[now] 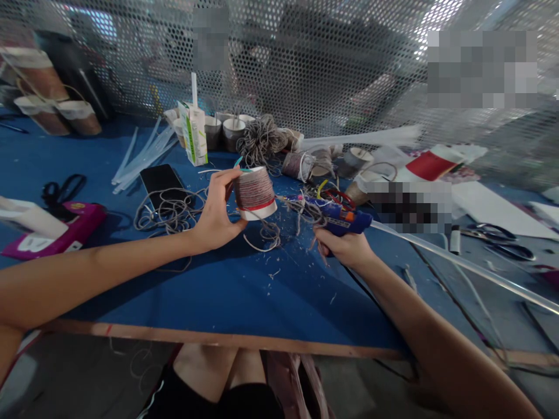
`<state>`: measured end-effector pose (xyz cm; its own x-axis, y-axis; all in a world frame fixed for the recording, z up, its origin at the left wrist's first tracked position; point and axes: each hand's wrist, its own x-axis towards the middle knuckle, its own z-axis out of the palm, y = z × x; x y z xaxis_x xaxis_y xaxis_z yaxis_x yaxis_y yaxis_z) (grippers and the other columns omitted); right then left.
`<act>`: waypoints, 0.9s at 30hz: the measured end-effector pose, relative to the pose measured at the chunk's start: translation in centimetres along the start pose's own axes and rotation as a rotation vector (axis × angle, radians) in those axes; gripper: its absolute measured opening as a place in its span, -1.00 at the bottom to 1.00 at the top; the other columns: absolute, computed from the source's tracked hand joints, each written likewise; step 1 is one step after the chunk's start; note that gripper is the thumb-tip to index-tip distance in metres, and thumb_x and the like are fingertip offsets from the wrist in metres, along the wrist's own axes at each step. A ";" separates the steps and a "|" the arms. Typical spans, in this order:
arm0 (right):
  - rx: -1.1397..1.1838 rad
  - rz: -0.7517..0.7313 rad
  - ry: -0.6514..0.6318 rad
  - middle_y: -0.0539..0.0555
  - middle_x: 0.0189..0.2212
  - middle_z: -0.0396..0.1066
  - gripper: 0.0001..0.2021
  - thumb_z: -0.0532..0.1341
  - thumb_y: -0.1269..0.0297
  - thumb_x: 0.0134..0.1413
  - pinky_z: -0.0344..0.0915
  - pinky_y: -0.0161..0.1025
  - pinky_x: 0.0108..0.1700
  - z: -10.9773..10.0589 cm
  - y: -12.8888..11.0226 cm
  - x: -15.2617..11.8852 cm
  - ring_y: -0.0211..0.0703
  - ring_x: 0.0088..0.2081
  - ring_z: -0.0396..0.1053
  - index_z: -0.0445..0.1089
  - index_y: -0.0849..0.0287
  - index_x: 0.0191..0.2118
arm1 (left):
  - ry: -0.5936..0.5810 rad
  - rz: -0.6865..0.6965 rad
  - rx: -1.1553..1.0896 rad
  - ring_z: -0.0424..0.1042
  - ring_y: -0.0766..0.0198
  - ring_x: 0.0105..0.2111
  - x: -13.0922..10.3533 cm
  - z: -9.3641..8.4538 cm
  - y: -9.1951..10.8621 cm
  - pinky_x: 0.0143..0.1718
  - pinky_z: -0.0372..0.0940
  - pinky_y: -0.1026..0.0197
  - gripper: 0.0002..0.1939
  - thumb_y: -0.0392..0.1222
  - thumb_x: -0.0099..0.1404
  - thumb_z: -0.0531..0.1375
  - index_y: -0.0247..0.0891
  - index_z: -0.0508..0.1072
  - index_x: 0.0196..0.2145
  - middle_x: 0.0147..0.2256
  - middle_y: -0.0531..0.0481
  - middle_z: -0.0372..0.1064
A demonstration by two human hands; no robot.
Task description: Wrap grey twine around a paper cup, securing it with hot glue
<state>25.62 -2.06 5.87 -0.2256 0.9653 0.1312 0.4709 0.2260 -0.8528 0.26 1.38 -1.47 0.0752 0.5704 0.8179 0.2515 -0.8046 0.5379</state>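
My left hand (pixel 222 212) grips a paper cup (pixel 255 194) wound with grey-brown cord, with a red band and a bare white strip near its lower end. The cup is tilted above the table. In my right hand (pixel 345 247) is a blue glue gun (pixel 338 218), its nozzle pointing left toward the cup, close to its side. A long clear glue stick (pixel 463 262) runs out of the gun's back to the right. Strands of cord hang about the gun's front. Loose grey cord (pixel 168 212) lies tangled left of my left hand.
A dark phone (pixel 162 185) lies under the loose cord. Behind stand a drink carton (pixel 194 135), cord-wrapped cups (pixel 233 132) and a cord bundle (pixel 262 139). Scissors (pixel 502 238) lie right, a magenta box (pixel 82 224) left. A perforated metal screen (pixel 271 64) closes the back.
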 end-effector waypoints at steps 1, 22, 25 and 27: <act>-0.004 0.005 -0.005 -0.08 -0.86 0.16 -0.71 0.21 0.29 -0.15 0.18 -0.29 -0.67 0.0 0.2 0.1 -0.31 -0.77 0.14 0.15 0.06 -0.75 | -0.002 0.001 -0.001 0.26 -0.01 0.19 0.0 0.0 0.0 0.19 0.35 -0.10 -0.22 -0.01 0.15 0.38 -0.05 0.10 0.21 0.13 -0.17 0.08; -0.107 -0.404 0.007 0.20 -0.08 0.41 -0.52 0.09 -0.32 0.15 0.31 0.09 0.10 -1.6 0.6 1.4 0.06 -0.03 0.39 0.22 0.05 -0.30 | -0.026 0.008 0.001 0.21 -0.03 0.20 -0.2 -0.5 -0.1 0.19 0.34 -0.15 -0.10 0.18 0.14 0.35 0.00 0.02 0.29 0.15 -0.18 0.05; 0.136 -0.257 -0.191 0.19 0.00 0.41 -0.56 0.13 -0.27 0.17 0.28 0.04 0.16 1.3 -0.9 -0.4 0.05 0.13 0.33 0.22 0.05 -0.31 | -0.038 -0.002 0.001 0.21 -0.02 0.21 -0.2 -0.5 0.0 0.19 0.34 -0.15 -0.10 0.17 0.15 0.35 -0.01 0.02 0.30 0.15 -0.18 0.06; 0.271 -0.203 -0.311 0.15 -0.04 0.43 -0.60 0.20 -0.20 0.17 0.30 0.00 0.15 2.7 -1.2 -1.2 0.00 0.13 0.33 0.21 0.06 -0.31 | -0.049 -0.005 0.008 0.20 -0.03 0.22 -0.1 -0.5 0.1 0.19 0.34 -0.15 -0.10 0.17 0.14 0.36 -0.02 0.03 0.30 0.16 -0.19 0.06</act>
<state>23.00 -3.83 5.41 -0.5554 0.8103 0.1869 0.1594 0.3243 -0.9324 -0.21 1.13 -1.40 0.1208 0.5820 0.8042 0.2600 -0.8004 0.5402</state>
